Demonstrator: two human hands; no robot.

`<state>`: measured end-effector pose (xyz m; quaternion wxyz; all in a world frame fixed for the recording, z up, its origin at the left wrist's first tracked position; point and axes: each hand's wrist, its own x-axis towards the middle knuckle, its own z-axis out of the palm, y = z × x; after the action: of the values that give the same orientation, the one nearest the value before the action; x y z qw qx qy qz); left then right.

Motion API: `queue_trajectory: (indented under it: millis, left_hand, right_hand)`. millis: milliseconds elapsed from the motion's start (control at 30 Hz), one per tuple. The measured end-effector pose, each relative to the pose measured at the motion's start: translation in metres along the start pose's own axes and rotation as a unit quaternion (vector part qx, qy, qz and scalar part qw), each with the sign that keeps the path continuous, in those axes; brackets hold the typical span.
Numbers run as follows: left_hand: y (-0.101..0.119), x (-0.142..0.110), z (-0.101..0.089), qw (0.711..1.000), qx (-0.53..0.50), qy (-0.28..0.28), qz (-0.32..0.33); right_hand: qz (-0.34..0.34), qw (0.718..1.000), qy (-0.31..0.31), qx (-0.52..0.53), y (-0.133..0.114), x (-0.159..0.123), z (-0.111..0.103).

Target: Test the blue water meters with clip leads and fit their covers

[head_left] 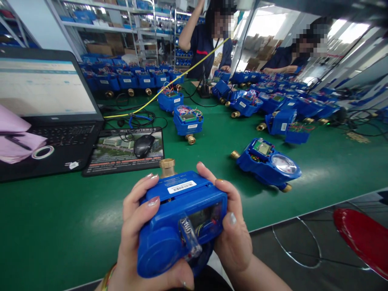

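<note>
I hold a blue water meter [178,218] in both hands, close to me over the near edge of the green table [60,226]. It has a white barcode label on top, a brass threaded end pointing away and a clear window showing wires. My left hand [136,234] wraps its left side and underside, fingers closed on the casing. My right hand [233,234] grips its right side, thumb on the front. Another blue meter [266,163] lies open on the table just beyond, to the right.
A laptop [45,109] stands at the left with pink paper on it, beside a mouse [144,145] on a printed pad. Several blue meters and cables cover the far table. Two people sit at the far side. A red stool [360,238] is at the lower right.
</note>
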<state>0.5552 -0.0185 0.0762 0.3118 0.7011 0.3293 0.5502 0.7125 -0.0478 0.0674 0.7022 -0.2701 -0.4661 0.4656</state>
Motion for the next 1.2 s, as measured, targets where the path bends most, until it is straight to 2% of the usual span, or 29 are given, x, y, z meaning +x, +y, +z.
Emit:
queue_trajectory:
  millis: [100, 233, 467, 633, 767, 900, 967, 1067, 1200]
  left_hand:
    - [-0.006, -0.001, -0.004, 0.998, 0.009, -0.03, 0.051]
    - [-0.006, 0.001, -0.004, 0.999, 0.002, -0.023, 0.03]
    - [-0.018, 0.016, 0.002, 0.995, -0.069, -0.015, -0.064]
    - [-0.033, 0.025, 0.007, 0.962, -0.193, -0.034, -0.192]
    - [-0.042, 0.028, 0.006, 0.937, -0.237, -0.033, -0.255]
    - [-0.044, 0.03, 0.002, 0.932, -0.236, -0.037, -0.274]
    - [-0.043, 0.031, 0.002, 0.933, -0.231, -0.038, -0.275]
    - [-0.041, 0.032, 0.002, 0.928, -0.239, -0.046, -0.283]
    - [-0.038, 0.033, 0.002, 0.917, -0.247, -0.043, -0.309]
  right_hand:
    - [-0.002, 1.0, 0.007, -0.014, 0.001, 0.0, 0.0]
    - [0.0, 1.0, 0.007, -0.028, 0.002, 0.002, 0.001]
    - [0.024, 0.999, 0.023, -0.011, 0.014, 0.023, -0.001]
    - [0.106, 0.994, 0.037, 0.013, 0.035, 0.033, -0.012]
    - [0.156, 0.983, -0.022, -0.09, 0.033, 0.044, -0.032]
    - [0.143, 0.967, -0.161, -0.138, 0.014, 0.063, -0.051]
    - [0.126, 0.953, -0.209, -0.177, 0.008, 0.072, -0.057]
    - [0.102, 0.941, -0.201, -0.254, 0.006, 0.081, -0.062]
    - [0.109, 0.944, -0.193, -0.245, 0.008, 0.086, -0.066]
